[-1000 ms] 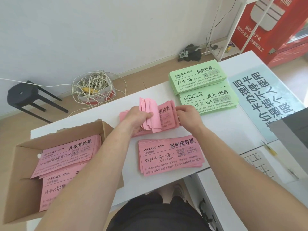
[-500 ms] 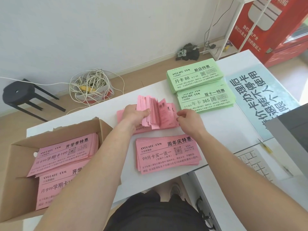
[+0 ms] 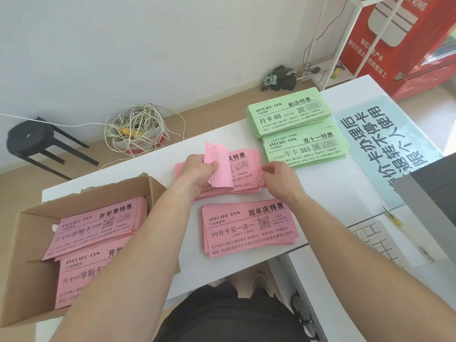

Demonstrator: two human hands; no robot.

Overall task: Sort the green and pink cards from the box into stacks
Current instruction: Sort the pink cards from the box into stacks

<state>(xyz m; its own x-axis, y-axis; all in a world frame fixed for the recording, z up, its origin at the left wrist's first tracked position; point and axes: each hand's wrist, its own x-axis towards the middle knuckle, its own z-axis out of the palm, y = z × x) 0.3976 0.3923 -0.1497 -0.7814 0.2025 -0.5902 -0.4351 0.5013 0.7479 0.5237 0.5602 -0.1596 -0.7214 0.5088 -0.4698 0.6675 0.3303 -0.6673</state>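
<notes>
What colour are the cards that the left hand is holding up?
Pink; the bundle in the left hand shows best in the head view.

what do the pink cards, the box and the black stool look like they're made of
Pink cards: probably thin matte paper; the held bundle curls over and shows fine sheet edges.
Box: brown cardboard, matte, with a torn, ragged top edge.
Stool: black with a dull sheen; plastic or painted metal, cannot tell which.
</notes>
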